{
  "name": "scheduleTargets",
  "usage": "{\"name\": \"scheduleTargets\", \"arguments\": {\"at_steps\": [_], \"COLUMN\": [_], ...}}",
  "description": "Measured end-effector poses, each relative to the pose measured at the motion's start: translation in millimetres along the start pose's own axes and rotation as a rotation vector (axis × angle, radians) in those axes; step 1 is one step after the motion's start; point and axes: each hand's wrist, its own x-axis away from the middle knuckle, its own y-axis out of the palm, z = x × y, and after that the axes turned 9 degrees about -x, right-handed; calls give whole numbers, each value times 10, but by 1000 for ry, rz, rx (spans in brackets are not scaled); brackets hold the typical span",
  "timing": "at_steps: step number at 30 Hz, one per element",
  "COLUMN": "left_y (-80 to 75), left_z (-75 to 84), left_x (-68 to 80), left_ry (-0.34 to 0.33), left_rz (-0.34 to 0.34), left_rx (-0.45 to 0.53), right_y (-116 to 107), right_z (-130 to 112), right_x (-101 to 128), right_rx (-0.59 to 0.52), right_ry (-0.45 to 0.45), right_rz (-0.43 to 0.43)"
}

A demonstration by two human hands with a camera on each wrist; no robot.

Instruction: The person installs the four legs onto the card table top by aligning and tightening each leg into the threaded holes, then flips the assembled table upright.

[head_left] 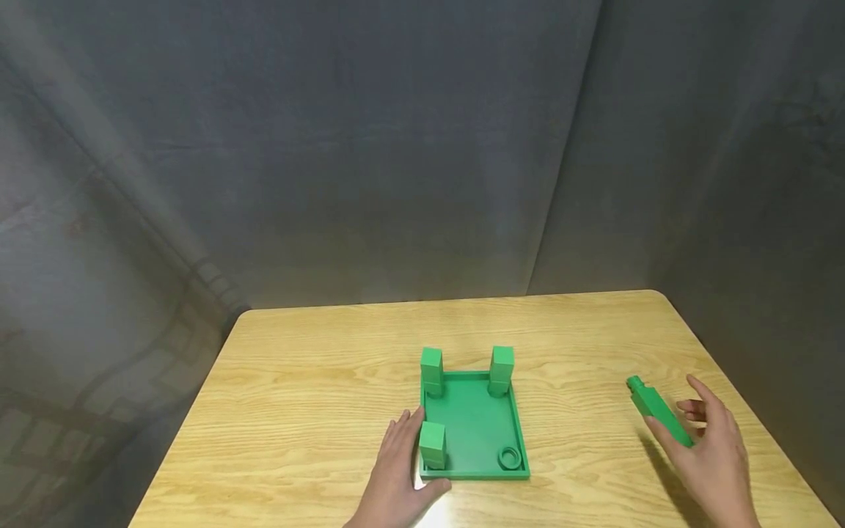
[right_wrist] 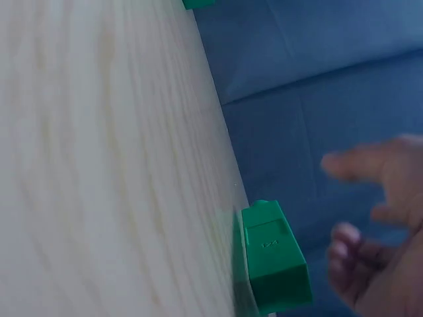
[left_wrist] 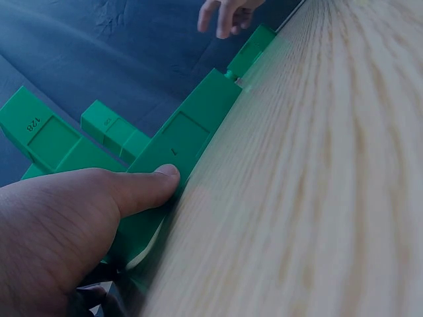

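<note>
While the left hand point(head_left: 396, 469) lies flat at the lower centre of the head view, its fingers straight and its thumb pressed against the near-left edge of the green tray point(head_left: 475, 425), the right hand point(head_left: 713, 455) hovers at the lower right with fingers spread and relaxed, just beside a loose green peg point(head_left: 656, 411) that lies on the wooden table point(head_left: 317, 389). Neither hand grips anything. From the head view I cannot tell whether the right fingertips touch the peg; the right wrist view shows a gap, though blurred. Both wrists run off the bottom edge. Three upright green blocks stand in the tray: far left point(head_left: 431, 370), far right point(head_left: 502, 369) and near left point(head_left: 432, 444), the last just beside the left thumb. A round socket point(head_left: 510, 458) sits open in the near-right corner. Dark grey cloth point(head_left: 396, 147) fills the upper frame.
</note>
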Motion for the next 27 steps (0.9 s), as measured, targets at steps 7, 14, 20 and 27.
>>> {"name": "scheduleTargets", "arguments": {"at_steps": [7,14,20,27], "left_y": [2,-8,-9,-16], "left_z": [15,31,29,37], "left_x": [14,10,9,5], "left_ry": [7,9,3,-14], "left_rz": [18,24,19,-6], "left_rx": [-22,-12,-13,-6], "right_y": [-114,-156,-157,-177], "right_z": [176,273,282,250], "right_x": [-79,-113,-95,-96], "right_rx": [79,167,216,226], "right_ry": [205,205,245,332], "right_rz": [-174,-299,-313,-332]}}
